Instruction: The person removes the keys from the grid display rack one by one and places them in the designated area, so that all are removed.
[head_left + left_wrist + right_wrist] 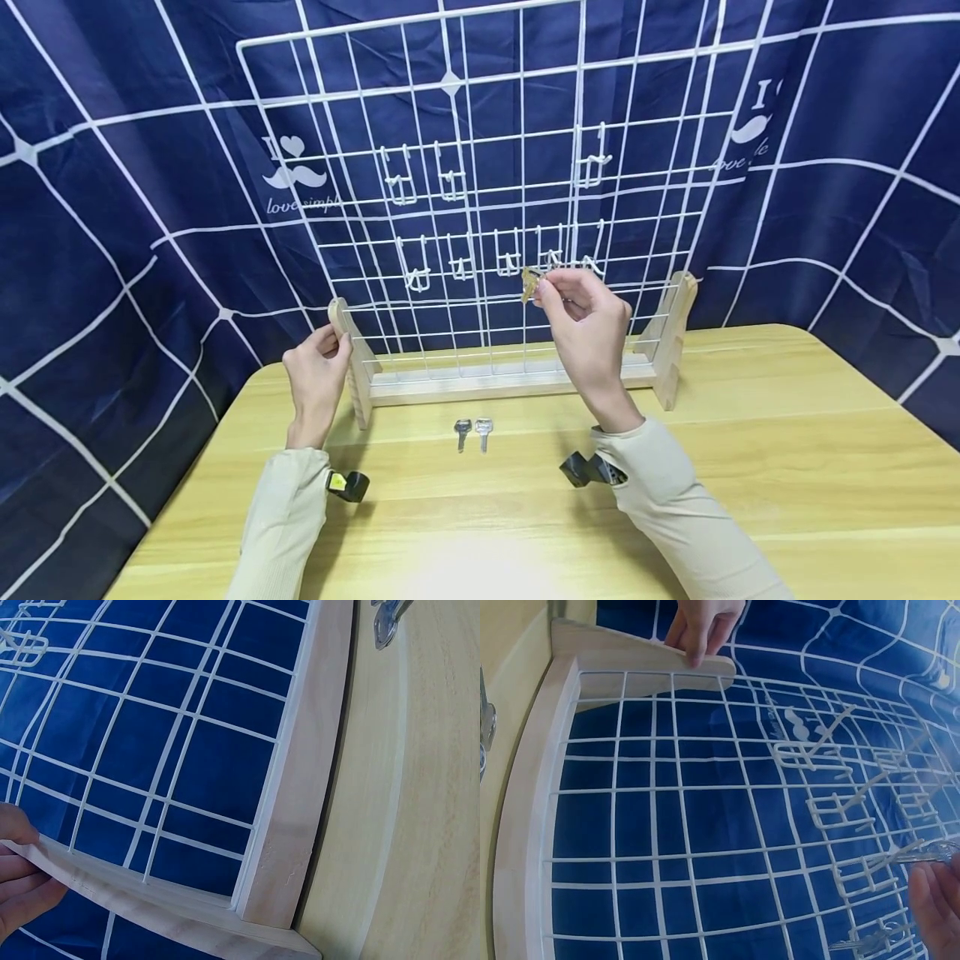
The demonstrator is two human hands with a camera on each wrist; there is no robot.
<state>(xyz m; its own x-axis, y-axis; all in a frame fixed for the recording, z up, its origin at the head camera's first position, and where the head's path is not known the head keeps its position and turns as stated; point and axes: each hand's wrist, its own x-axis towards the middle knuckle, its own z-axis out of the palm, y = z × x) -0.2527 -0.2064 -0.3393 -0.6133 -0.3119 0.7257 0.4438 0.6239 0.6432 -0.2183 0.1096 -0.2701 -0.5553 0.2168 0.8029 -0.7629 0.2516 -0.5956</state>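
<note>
Fingers of my R hand (pixel 588 329) are pinching a key (pixel 530 285), thumb vs index, up in front of the lower hook row on the wire grid (pixel 521 133). Colour reads brass in head cam, silvery in R wrist cam. L hand (pixel 317 371) is gripping the top of the L wooden upright (pixel 351 358), prob just steadying the rack.

Pos: rack stands along the desk's (pixel 750 483) far edge, L foot toward far L corner, R foot toward far R. Two spare keys (pixel 473 435) lie side by side on the desk just in front of the base rail (pixel 480 388), on the near-edge side. Near edge itself is out of frame.

Step in hand, my read: hanging keys, this one at the hook w/ its prong by my fingertips (pixel 924 896). R wrist cam has key overlapping the prong tip; can't tell if it's threaded. Another key (pixel 874 943) seems to be on the neighbouring hook.

Next move, IMO: line key hole up w/ prong, slide it on, release only once it's seated. Keep L grip so grid doesn't rock. Then the desk pair, prob one per hook.
</note>
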